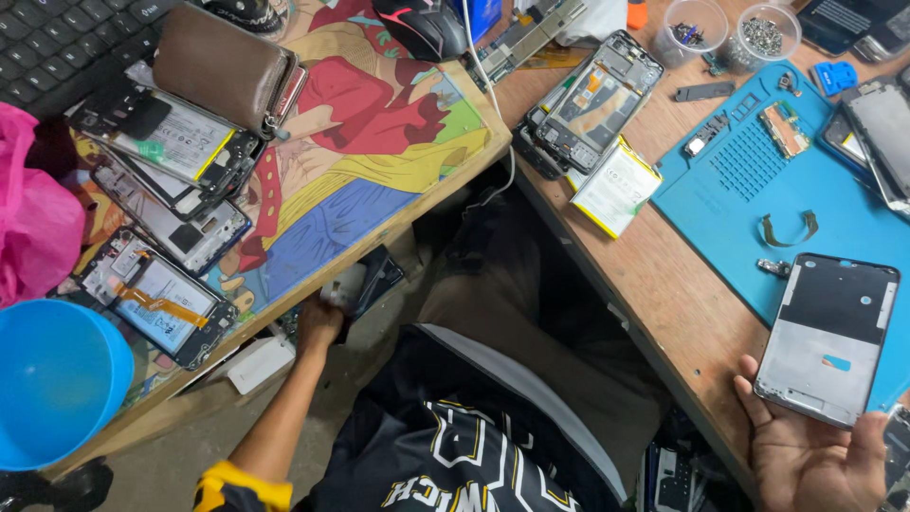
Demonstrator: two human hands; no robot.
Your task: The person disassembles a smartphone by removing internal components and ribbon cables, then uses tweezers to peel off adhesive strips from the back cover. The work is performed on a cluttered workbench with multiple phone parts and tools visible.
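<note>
Right hand (806, 455) cradled phone frame (829, 337) in spread fingers; left hand (320, 322) closed around dark phone (365, 283) below desk (398, 204).

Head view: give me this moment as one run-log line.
left hand: reaching under desk, on dark phone part | right hand: holding phone frame | blue repair mat: loose parts

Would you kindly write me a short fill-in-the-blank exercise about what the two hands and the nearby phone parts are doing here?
1. The right hand holds a phone frame over the edge of the ____ work mat.
2. The left hand reaches ____ the wooden desk with the cartoon mat.
3. The brown wallet rests on a stack of opened ____.
4. The loose battery has a ____ edge.

Missing words: blue; under; phones; yellow
</note>
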